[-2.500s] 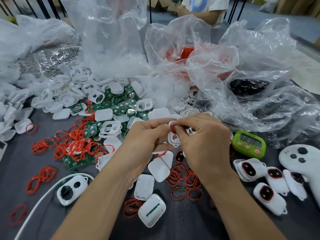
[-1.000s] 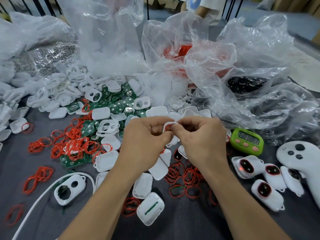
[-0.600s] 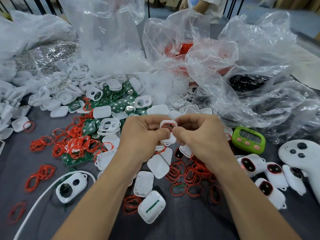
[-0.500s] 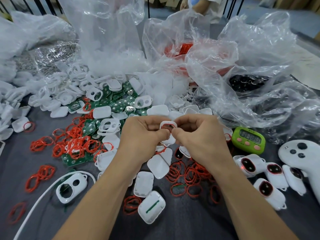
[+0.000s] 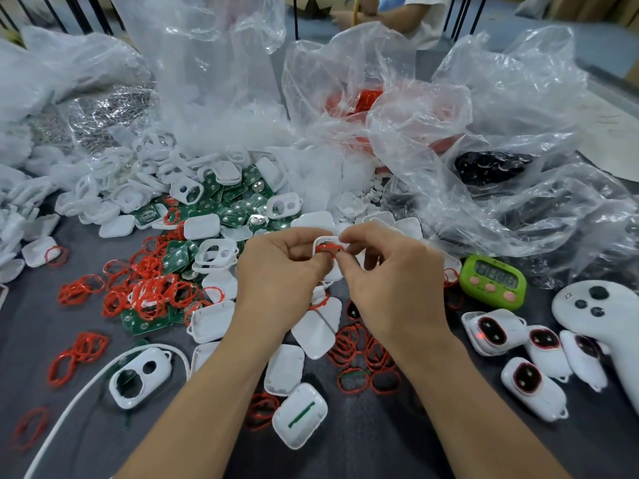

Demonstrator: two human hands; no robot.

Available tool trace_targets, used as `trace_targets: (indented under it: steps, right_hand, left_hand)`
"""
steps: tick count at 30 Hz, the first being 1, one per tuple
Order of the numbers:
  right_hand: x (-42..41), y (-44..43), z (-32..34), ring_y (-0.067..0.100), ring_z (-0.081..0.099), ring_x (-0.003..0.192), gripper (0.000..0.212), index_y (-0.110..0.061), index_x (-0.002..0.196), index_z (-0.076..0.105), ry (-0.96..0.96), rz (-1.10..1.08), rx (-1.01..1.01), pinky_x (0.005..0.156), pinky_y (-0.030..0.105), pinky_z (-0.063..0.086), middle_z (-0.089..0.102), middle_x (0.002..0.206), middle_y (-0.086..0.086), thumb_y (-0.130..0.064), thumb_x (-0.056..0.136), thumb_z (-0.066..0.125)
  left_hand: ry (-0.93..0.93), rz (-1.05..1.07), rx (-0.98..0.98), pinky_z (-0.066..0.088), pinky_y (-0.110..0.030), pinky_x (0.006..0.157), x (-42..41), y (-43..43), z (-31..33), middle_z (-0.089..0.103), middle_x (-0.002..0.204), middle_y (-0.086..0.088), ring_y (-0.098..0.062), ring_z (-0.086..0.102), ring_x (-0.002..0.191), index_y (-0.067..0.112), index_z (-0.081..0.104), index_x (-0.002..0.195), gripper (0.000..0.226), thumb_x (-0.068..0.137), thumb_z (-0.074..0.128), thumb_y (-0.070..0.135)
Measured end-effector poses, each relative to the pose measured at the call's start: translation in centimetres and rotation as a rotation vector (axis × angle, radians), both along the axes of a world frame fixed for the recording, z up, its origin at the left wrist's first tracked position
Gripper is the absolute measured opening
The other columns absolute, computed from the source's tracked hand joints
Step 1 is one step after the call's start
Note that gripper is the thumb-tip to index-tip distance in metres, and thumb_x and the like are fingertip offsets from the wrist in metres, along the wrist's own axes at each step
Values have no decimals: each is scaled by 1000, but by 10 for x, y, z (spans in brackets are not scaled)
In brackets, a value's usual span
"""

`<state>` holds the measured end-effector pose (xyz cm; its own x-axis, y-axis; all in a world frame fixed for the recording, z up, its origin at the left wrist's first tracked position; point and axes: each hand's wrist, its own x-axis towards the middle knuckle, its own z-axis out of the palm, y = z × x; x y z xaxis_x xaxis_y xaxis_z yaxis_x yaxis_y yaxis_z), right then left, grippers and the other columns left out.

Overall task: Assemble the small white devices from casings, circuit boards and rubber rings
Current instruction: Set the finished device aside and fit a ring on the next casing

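Head view: left hand (image 5: pixel 276 271) and right hand (image 5: pixel 387 274) pinch the casing (image 5: pixel 323 242) mid-bench — the rubber ring (image 5: pixel 326 248) wants even seating all round.

I'm standing by a dark grey table (image 5: pixel 380 447), matte like cloth, that spreads from six o'clock out to both sides. At ten to eleven o'clock, slanting black bars (image 5: pixel 58 13) stand in a row behind it. Past the far edge at one o'clock there is blue-grey floor (image 5: pixel 498 24) between thin black furniture legs (image 5: pixel 481 10). Brown cardboard boxes (image 5: pixel 587 8) fill the two o'clock corner, and a pale beige board (image 5: pixel 610 140) lies below them. Someone in a white short-sleeved top (image 5: pixel 425 19) sits at twelve to one o'clock. The light is soft and even, and shadows are faint.
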<state>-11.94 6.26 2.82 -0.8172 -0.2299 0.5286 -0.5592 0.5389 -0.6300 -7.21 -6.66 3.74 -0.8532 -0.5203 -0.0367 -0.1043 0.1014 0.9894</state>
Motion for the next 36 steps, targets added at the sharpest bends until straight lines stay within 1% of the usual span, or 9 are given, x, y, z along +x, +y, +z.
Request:
trace_targets:
  steps: [3, 7, 11, 14, 18, 21, 25, 30, 36]
  right_hand:
    - [0, -1, 0, 6, 59, 64, 9, -27, 88, 80, 13, 16, -26, 63, 31, 55, 73, 78, -12, -20, 83, 84]
    - [-9, 7, 5, 5, 69, 61, 18, -34, 74, 77, -248, -26, -373, 59, 18, 51, 74, 70, -18, -19, 84, 81]
    - [-13, 9, 9, 15, 64, 50, 16, -20, 76, 81, -470, 181, -576, 50, 23, 48, 73, 63, 2, -6, 82, 83]
    - [-7, 4, 10, 8, 69, 57, 16, -22, 80, 82, -385, 213, -491, 57, 18, 51, 76, 68, -6, -6, 80, 84]
    - [5, -1, 9, 0, 73, 71, 20, -32, 81, 81, -202, 166, -372, 66, 10, 52, 75, 75, -21, -12, 81, 83]
    - [9, -3, 10, -2, 72, 71, 16, -32, 81, 80, -167, 116, -363, 65, 10, 52, 75, 78, -24, -17, 82, 81]
    - [3, -1, 8, 3, 72, 65, 13, -31, 79, 79, -228, -3, -378, 63, 24, 59, 74, 70, -21, -19, 84, 78]
    - [-5, 5, 8, 10, 72, 56, 17, -28, 74, 77, -358, -48, -471, 59, 29, 61, 73, 62, -11, -15, 84, 80]
    - [-10, 12, 10, 0, 71, 60, 17, -27, 76, 77, -246, -47, -314, 60, 21, 58, 74, 68, -18, -13, 80, 86]
  left_hand:
    - [22, -47, 9, 61, -28, 69, 0, -1, 0, 79, 76, 1, -13, 75, 73, 26, 81, 92, 34, 82, 74, -6]
    - [18, -88, 95, 56, -28, 65, 0, -7, 2, 80, 85, -5, -15, 69, 71, 20, 82, 98, 28, 91, 68, -4]
    - [-3, -198, 514, 61, -28, 69, -2, -9, 5, 78, 92, -12, -19, 75, 77, 14, 83, 94, 28, 101, 57, 6]
    - [-6, -218, 635, 62, -26, 73, -4, -6, 4, 79, 97, -11, -17, 75, 83, 12, 83, 95, 28, 100, 56, 6]
    - [79, -167, 406, 61, -24, 79, -1, 6, -1, 79, 104, -12, -23, 76, 99, 8, 79, 109, 21, 97, 63, 4]
    - [156, -60, 355, 61, -26, 67, 3, 12, 0, 80, 92, -11, -22, 78, 84, 12, 80, 102, 21, 99, 61, 4]
    - [108, -113, 359, 54, -27, 75, 4, 13, 2, 79, 97, -10, -19, 70, 88, 20, 77, 113, 25, 102, 56, 10]
    - [80, -272, 240, 41, -45, 82, 0, 12, -2, 63, 89, -19, -30, 49, 84, 21, 66, 128, 49, 94, 58, -13]
    - [65, -183, 238, 59, -21, 64, -1, 2, -2, 80, 86, -8, -13, 75, 75, 16, 76, 102, 23, 94, 66, -3]
